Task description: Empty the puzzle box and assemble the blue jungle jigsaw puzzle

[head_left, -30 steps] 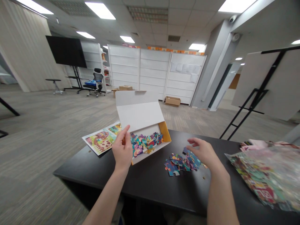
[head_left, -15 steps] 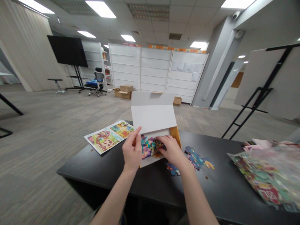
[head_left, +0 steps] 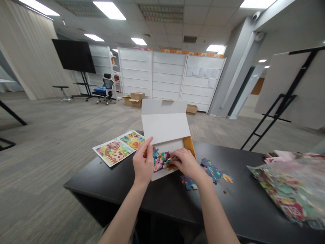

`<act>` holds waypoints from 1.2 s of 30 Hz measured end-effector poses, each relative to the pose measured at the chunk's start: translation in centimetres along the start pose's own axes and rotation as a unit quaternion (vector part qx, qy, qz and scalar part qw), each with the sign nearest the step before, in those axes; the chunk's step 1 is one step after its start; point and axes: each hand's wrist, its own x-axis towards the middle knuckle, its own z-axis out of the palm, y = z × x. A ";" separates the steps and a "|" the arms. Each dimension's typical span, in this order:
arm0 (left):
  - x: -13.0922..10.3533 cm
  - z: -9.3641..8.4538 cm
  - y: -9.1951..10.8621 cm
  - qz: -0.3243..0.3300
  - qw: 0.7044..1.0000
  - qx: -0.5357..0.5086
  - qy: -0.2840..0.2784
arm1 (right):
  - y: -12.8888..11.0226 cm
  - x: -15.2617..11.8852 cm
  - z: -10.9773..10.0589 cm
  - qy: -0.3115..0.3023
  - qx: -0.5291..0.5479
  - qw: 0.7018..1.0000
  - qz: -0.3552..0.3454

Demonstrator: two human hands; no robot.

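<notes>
An open box (head_left: 166, 127) with a white inside and an orange side stands on the black table, its lid raised. Colourful puzzle pieces (head_left: 159, 160) lie in it. At the box's left side is my left hand (head_left: 143, 162), fingers raised and apart around the edge, with no piece in them. My right hand (head_left: 186, 163) reaches into the right part of the box, its fingers closed on puzzle pieces. Joined blue puzzle pieces (head_left: 212, 170) lie on the table right of the box, partly behind my right wrist.
A picture sheet (head_left: 115, 151) lies on the black table (head_left: 106, 184) at the left. A clear plastic bag of puzzle pieces (head_left: 291, 189) and pink cloth (head_left: 281, 156) are at the right. Beyond stand cardboard boxes (head_left: 137, 96), a chair and an easel.
My right hand has shifted slightly within the box, and the pieces at its fingertips now lie flatter. My left hand has hardly moved.
</notes>
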 end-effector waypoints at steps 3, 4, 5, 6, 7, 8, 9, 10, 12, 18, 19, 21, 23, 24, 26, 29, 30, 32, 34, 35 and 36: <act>0.0 0.0 0.0 0.002 1.000 -0.006 -0.005 | -0.2 0.0 -0.3 0.028 0.071 0.997 -0.004; -0.1 0.0 0.0 0.002 1.000 -0.008 -0.007 | -0.3 0.1 -0.4 0.043 0.094 0.995 -0.002; -0.1 0.0 0.1 0.002 1.000 -0.010 -0.008 | -0.4 0.1 -0.5 0.059 0.115 0.992 0.004; -0.1 0.0 0.1 0.001 1.000 -0.011 -0.008 | -0.4 0.1 -0.5 0.079 0.139 0.987 0.013; -0.1 0.0 0.0 -0.001 1.000 -0.012 -0.008 | -0.4 0.1 -0.7 0.100 0.167 0.981 0.025; 0.0 -0.1 0.0 -0.005 1.000 -0.012 -0.005 | -0.4 0.1 -0.8 0.121 0.198 0.972 0.038; 0.1 -0.1 -0.1 -0.012 1.000 -0.011 0.001 | -0.2 0.1 -1.1 0.142 0.230 0.962 0.050; 0.2 -0.3 -0.3 -0.022 1.000 -0.009 0.011 | 0.0 -0.1 -1.4 0.162 0.262 0.950 0.059; 0.8 -0.7 -0.9 -0.050 0.998 -0.002 0.039 | 0.7 -0.5 -2.4 0.191 0.317 0.926 0.073; 3.1 -2.2 -3.9 -0.096 0.979 -0.023 0.179 | 4.3 -2.3 -4.2 0.144 0.289 0.934 0.155; 3.4 -2.3 -4.4 -0.107 0.974 -0.038 0.196 | 4.7 -2.4 -4.0 0.129 0.266 0.940 0.169; 3.9 -2.6 -5.1 -0.124 0.966 -0.060 0.220 | 5.0 -2.3 -3.2 0.094 0.231 0.951 0.181; 4.1 -2.6 -5.5 -0.131 0.961 -0.073 0.232 | 4.4 -1.8 -2.0 0.039 0.208 0.962 0.171; 4.1 -2.6 -5.5 -0.129 0.961 -0.076 0.234 | 3.8 -1.5 -1.4 0.008 0.198 0.967 0.162; 3.9 -2.5 -5.2 -0.122 0.963 -0.078 0.228 | 2.5 -0.9 -0.3 -0.041 0.171 0.974 0.143; 3.5 -2.1 -4.5 -0.109 0.969 -0.071 0.212 | 1.1 -0.3 0.9 -0.067 0.112 0.983 0.127; 3.3 -2.0 -4.2 -0.104 0.971 -0.064 0.207 | 1.0 -0.2 1.0 -0.069 0.088 0.986 0.125; 3.0 -1.8 -3.8 -0.094 0.975 -0.046 0.197 | 1.2 -0.3 1.0 -0.066 0.037 0.990 0.120; 2.8 -1.6 -3.5 -0.088 0.978 -0.033 0.186 | 1.7 -0.5 0.5 -0.047 -0.001 0.992 0.115; 2.7 -1.5 -3.4 -0.087 0.979 -0.031 0.180 | 2.0 -0.6 0.1 -0.033 -0.010 0.993 0.111; 2.6 -1.4 -3.2 -0.086 0.980 -0.033 0.176 | 2.2 -0.6 -0.2 -0.017 -0.011 0.994 0.107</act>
